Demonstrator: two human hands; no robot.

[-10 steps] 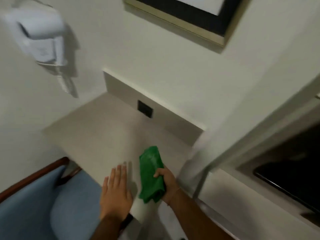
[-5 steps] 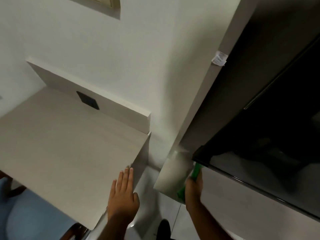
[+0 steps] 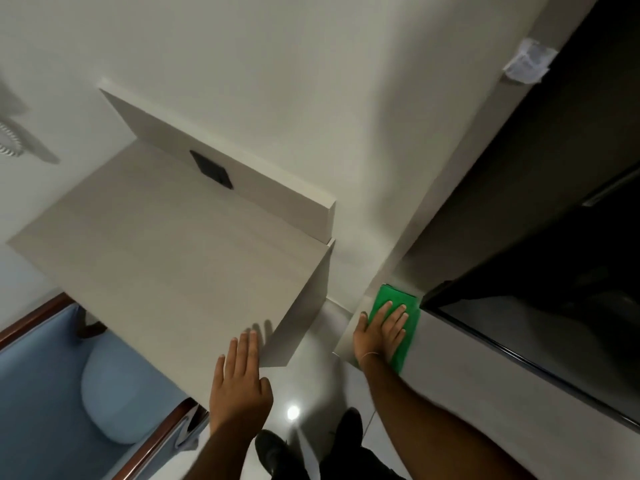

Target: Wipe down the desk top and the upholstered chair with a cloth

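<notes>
The pale beige desk top fills the middle left. My left hand hovers flat over its near right corner with fingers together and holds nothing. The green cloth lies spread on the neighbouring light cabinet top to the right of the desk. My right hand presses flat on the cloth with fingers spread. The blue upholstered chair with a dark wooden frame sits at the lower left, partly under the desk, with a pale blue cushion on it.
A black socket plate sits in the desk's raised back panel. A dark glossy screen stands on the cabinet just right of the cloth. A gap of shiny floor separates desk and cabinet. My shoes show below.
My right hand carried the green cloth off the desk to the cabinet top on the right and now presses it flat. The view swung right. My left hand stayed near the desk's right corner.
</notes>
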